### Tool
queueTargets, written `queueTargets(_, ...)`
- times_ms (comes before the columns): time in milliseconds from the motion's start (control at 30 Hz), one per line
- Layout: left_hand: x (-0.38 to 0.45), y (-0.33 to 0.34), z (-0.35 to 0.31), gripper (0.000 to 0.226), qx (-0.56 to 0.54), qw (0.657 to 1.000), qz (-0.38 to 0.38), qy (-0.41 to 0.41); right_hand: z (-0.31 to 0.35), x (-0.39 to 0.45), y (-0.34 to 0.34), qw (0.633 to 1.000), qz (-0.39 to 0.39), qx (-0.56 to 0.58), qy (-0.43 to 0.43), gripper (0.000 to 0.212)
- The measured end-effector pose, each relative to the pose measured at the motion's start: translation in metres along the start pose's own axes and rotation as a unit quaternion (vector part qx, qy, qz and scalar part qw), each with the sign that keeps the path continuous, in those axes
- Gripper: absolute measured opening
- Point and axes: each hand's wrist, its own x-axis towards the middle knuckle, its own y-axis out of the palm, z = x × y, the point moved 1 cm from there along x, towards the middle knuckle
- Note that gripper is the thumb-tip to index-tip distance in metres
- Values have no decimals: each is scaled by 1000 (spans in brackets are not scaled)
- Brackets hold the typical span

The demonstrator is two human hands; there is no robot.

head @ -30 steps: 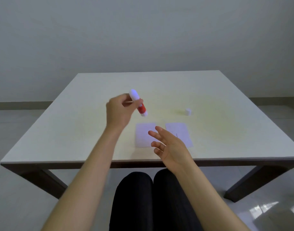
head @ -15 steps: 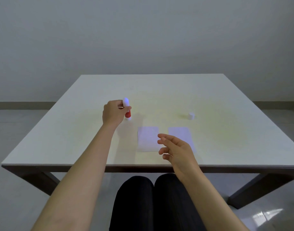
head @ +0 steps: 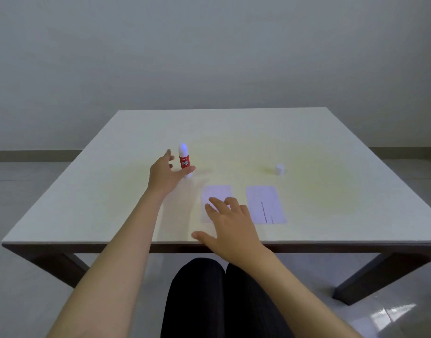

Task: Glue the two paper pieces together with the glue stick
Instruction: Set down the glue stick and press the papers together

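A red and white glue stick (head: 184,160) stands upright on the table. My left hand (head: 166,176) is right beside it with fingers spread, the thumb passing in front of its base without gripping it. Two pale paper pieces lie side by side near the front edge: the left paper (head: 215,192) and the right paper (head: 265,203), which has a line of print. My right hand (head: 230,226) hovers open, palm down, over the near part of the left paper, hiding that corner.
A small white cap (head: 279,169) stands on the table (head: 87,203) to the right, behind the right paper. Dark table legs show at both front corners. My knees in black trousers are under the front edge.
My left hand lowered the glue stick, stood it on the table and opened off it. My right hand moved forward and turned palm down over the left paper.
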Motion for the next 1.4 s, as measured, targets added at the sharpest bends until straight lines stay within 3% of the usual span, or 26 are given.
queueTargets(100, -7, -5, 4, 96, -7, 996, -82, 24, 3, -2, 6, 998, 28, -61, -20, 68)
queueTargets(300, -31, -30, 8, 69, -67, 969, -228, 60, 9, -20, 8, 978, -125, -141, -91, 19)
queueTargets(433, -55, -33, 6, 34, -124, 969, -202, 63, 8, -18, 0, 968, -219, -87, -87, 23)
queueTargets(533, -72, -25, -1, 14, -137, 981, -123, 65, -3, -11, -20, 960, -252, 122, 18, 11)
queueTargets(633, -85, -9, -11, 16, -133, 990, 1, 56, -27, -7, -41, 876, -268, 375, 145, 12)
queueTargets(700, -91, 1, -17, 19, -135, 988, 67, 36, -43, -7, -50, 784, -256, 526, 209, 11)
queueTargets(800, -97, 16, -27, 19, -182, 974, 138, -1, -56, -13, -52, 648, -229, 686, 240, 8)
queueTargets(900, -99, 31, -39, 15, -257, 956, 139, -39, -62, -20, -48, 603, -221, 727, 243, 7)
queueTargets(1033, -99, 42, -52, 9, -275, 954, 113, -40, -69, -28, -46, 625, -215, 708, 249, 7)
queueTargets(1200, -96, 54, -64, 10, -218, 965, 146, -34, -95, -31, -53, 721, -208, 599, 281, 11)
queueTargets(1400, -93, 73, -67, 14, -129, 979, 154, -26, -119, -26, -55, 799, -161, 490, 308, 14)
